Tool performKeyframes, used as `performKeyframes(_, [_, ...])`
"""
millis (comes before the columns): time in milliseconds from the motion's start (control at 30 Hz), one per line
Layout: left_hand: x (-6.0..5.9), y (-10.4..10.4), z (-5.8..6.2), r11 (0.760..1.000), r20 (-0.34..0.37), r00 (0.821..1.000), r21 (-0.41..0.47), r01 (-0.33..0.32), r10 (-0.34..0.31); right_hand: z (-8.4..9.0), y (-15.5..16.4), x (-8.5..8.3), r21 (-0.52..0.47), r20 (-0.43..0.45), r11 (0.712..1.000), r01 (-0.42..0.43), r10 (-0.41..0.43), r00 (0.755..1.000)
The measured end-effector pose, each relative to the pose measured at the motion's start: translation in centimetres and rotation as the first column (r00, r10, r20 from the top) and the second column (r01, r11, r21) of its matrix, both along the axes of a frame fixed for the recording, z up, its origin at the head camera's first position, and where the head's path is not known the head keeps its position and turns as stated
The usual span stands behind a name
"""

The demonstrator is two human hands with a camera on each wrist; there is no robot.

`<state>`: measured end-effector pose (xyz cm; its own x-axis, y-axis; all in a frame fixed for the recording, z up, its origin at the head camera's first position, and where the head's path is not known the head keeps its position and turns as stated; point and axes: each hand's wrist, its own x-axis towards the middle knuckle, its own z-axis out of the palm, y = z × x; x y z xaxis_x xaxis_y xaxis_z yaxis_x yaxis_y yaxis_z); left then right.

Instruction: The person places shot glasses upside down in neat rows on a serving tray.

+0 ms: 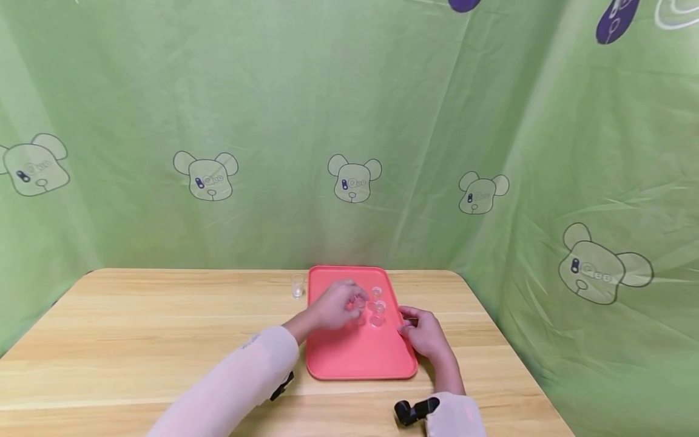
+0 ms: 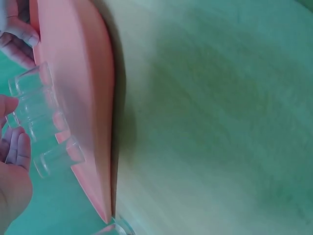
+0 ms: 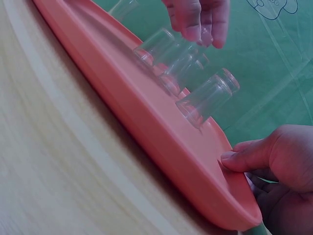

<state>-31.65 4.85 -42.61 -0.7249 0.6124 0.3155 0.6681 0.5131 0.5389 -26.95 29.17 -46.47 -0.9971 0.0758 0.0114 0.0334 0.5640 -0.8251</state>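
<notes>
A red tray point(image 1: 360, 358) lies on the table, with several small clear shot glasses point(image 1: 377, 318) standing upright in a cluster toward its right side. Over the tray, my left hand point(image 1: 340, 305) reaches in from the left. Its fingertips are parted right beside the glass rims in the left wrist view, and a glass point(image 2: 34, 102) overlaps them there. My right hand point(image 1: 426, 332) grips the tray's right edge, thumb point(image 3: 239, 159) over the rim and other fingers underneath. Nearest that hand in the right wrist view stands another glass point(image 3: 204, 103).
One more clear glass point(image 1: 297, 285) stands on the wooden table point(image 1: 164, 340), just left of the tray's far end. A green cloth point(image 1: 284, 121) printed with bear heads hangs behind the table and along its right side.
</notes>
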Motion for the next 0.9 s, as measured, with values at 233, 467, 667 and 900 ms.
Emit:
performKeyframes(233, [0.14,0.29,-0.31,0.999,-0.033,0.999,-0.049,-0.003,0.002,-0.05,-0.03,-0.1,0.003,-0.013,1.0,-0.008,0.008,1.0])
performKeyframes(467, [0.37,0.49,-0.46,0.997,-0.059,0.998,-0.077,-0.025,0.02,0.08,-0.07,-0.01,-0.001,-0.009,1.0,-0.006,0.006,1.0])
performKeyframes(667, [0.5,0.63,-0.38,0.996,-0.092,0.995,-0.088,-0.033,0.025,0.2,-0.15,0.12,0.009,-0.008,1.0,-0.007,0.007,1.0])
performKeyframes(900, [0.73,0.61,-0.25,0.995,-0.09,0.995,-0.093,-0.042,0.034,0.05,-0.1,0.08,0.01,-0.006,1.0,0.0,0.0,1.0])
